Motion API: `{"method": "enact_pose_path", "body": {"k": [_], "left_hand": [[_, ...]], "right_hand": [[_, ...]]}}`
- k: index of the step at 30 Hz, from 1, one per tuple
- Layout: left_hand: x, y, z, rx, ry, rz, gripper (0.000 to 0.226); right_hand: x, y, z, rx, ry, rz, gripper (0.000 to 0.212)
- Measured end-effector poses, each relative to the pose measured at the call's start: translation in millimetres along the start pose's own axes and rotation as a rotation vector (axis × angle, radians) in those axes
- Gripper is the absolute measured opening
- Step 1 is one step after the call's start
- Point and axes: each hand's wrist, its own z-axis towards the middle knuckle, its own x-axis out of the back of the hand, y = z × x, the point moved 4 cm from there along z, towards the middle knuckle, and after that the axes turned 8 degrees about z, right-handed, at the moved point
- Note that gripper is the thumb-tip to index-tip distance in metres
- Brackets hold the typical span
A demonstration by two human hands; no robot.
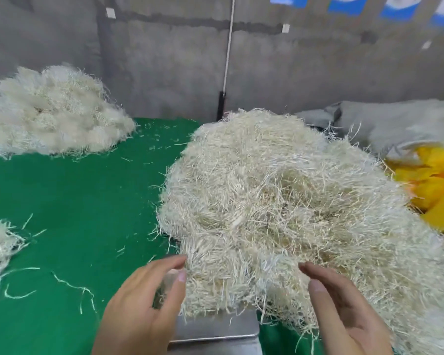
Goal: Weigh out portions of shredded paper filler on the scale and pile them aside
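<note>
One view only, head-worn, wide-angle. Camera sitting above the near edge of the green bench (75, 201), facing 12 o'clock and tilting down. Grey wall (164, 60) closing off the top of frame. Riding close in: left hand (141, 303) and right hand (344, 316) crowding the 6 o'clock edge, steel scale (215, 329) lying just below the lens. Big filler heap (280, 188) filling 1 to 4 o'clock; second pile (49, 111) showing at 10 o'clock.
</note>
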Motion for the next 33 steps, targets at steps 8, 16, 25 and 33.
{"method": "enact_pose_path", "body": {"k": [8,16,25,33], "left_hand": [[29.2,26.1,53.4,-0.144,-0.160,0.191,0.023],[-8.8,69.6,106.0,-0.202,-0.282,0.106,0.039],[-79.3,102.0,140.0,-0.291,-0.511,0.127,0.062],[-73.9,90.3,129.4,-0.217,-0.475,0.064,0.073]], "right_hand": [[10.7,-10.0,40.5,-0.080,-0.163,-0.166,0.039],[-11.2,-13.0,90.1,-0.046,-0.161,-0.207,0.023],[-55.4,39.2,139.9,0.003,-0.264,-1.047,0.046],[-65.9,-14.1,122.9,0.251,-0.212,-0.626,0.012]]}}
